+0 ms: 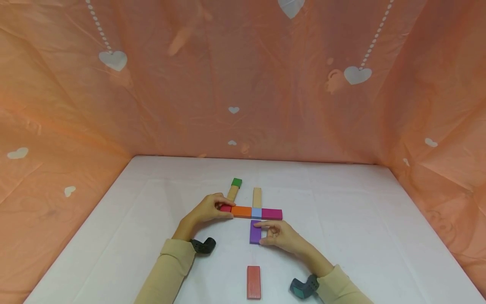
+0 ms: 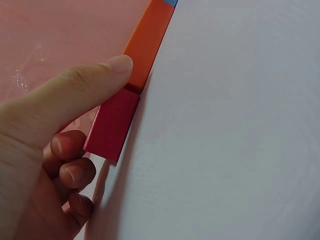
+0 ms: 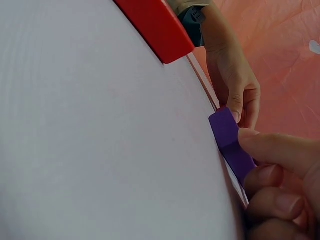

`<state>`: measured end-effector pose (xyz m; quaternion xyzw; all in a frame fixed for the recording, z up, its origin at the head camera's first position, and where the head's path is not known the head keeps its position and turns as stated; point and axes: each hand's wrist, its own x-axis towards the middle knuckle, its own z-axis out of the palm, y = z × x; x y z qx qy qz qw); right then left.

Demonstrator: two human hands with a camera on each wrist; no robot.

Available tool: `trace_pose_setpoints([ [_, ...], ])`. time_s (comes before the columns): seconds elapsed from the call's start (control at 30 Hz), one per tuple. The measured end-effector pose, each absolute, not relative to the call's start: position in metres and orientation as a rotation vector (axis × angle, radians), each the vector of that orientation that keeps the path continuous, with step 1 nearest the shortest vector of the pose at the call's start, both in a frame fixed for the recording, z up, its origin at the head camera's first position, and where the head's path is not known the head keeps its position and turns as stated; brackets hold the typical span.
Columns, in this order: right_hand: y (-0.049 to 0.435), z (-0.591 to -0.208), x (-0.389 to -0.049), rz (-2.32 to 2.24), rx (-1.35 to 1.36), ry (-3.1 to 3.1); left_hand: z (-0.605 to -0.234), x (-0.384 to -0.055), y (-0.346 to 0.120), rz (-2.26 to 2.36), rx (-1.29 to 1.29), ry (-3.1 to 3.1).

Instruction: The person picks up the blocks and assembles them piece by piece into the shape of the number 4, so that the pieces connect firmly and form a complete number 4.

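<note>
My left hand holds the left end of an orange block, thumb at the near side and index finger at the far side. A crimson block butts against that end, partly covered by the hand. Further right in the same row come a light blue block and a magenta block. Just below the blue one, with a narrow gap, lies a purple block. My right hand pinches this purple block between thumb and index finger; its other fingers are curled.
Two natural wood blocks extend away from the row, one behind the blue block and one slanting behind the left hand. A green block caps the slanted one. Nearer lies a red block. Orange curtains surround the white table.
</note>
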<state>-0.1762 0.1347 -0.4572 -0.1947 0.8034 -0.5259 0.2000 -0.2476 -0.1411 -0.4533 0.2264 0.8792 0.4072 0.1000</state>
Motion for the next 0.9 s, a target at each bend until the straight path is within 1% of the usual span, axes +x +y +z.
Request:
trace_pose_setpoints([
  [0.47, 0.1330, -0.4541, -0.1728, -1.492, -0.492, 2.234, -0.4528, -0.2478, -0.1408, 1.183, 0.668, 2.612],
  [0.9, 0.1322, -0.4541, -0.1727, -1.493, -0.497, 2.233, -0.4564, -0.2498, -0.1433, 1.205, 0.685, 2.596],
])
